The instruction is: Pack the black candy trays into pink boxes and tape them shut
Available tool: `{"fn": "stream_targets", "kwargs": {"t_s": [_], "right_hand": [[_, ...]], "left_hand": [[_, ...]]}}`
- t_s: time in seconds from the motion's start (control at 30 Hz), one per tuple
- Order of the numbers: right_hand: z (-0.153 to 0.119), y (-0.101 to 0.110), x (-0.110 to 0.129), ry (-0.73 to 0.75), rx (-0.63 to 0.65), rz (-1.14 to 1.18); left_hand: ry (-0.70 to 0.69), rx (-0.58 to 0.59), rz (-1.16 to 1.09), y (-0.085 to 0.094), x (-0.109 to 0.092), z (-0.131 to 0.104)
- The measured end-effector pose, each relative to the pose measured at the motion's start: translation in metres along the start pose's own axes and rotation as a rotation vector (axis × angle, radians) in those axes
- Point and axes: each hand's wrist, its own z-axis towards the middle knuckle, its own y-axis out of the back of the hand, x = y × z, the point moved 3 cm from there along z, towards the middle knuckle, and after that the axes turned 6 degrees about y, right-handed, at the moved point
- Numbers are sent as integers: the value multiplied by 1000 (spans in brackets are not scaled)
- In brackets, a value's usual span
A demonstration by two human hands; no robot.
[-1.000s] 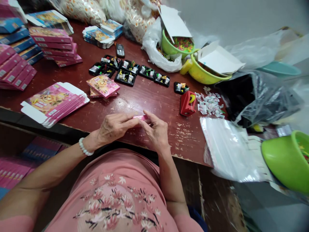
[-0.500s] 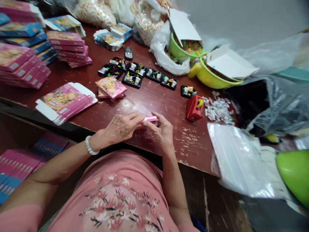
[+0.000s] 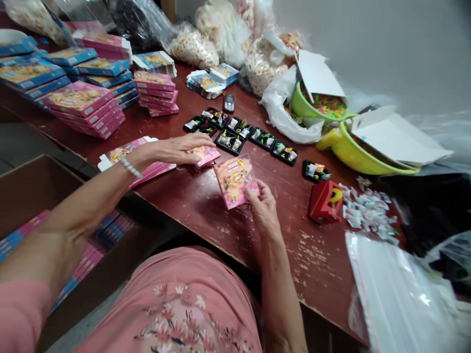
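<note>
In my right hand [image 3: 263, 203] is a flat pink cardboard box [image 3: 235, 179], held by its lower right corner with the printed front facing up. My left hand [image 3: 184, 148] is stretched over another small pink box [image 3: 206, 155] on the table; its fingers lie out across the box top, partly hiding it. Beneath the left forearm lies a fanned stack of flat, unfolded pink cartons [image 3: 156, 169]. Just beyond the hands, several small black trays [image 3: 230, 141] hold little packets and colourful pieces.
Stacks of closed pink boxes [image 3: 86, 105] and blue boxes [image 3: 29, 73] stand at left. A red tape dispenser [image 3: 326, 203] sits right, near a pile of small white packets [image 3: 370, 211] and plastic bags [image 3: 390, 289]. Green [image 3: 301, 98] and yellow [image 3: 368, 154] bowls are behind. A carton [image 3: 40, 186] of boxes is below.
Both hands were together on a pink box; now my right hand alone holds it, front up. My left hand has moved left onto the other pink box. The view has shifted left.
</note>
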Motion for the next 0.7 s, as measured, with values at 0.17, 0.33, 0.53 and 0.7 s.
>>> {"fn": "stream_targets", "kwargs": {"t_s": [0.17,0.33,0.53,0.7], "right_hand": [[37,12,15,50,-53,25],[62,1,17,38,-5,29],[113,-47,20,126,73,-69],[155,-83,14,75,188,-86]], "left_hand": [[245,230,446,2,52,49],[241,116,399,-2,56,56],[409,17,357,-3,71,49],[518,73,324,4,76,35]]}}
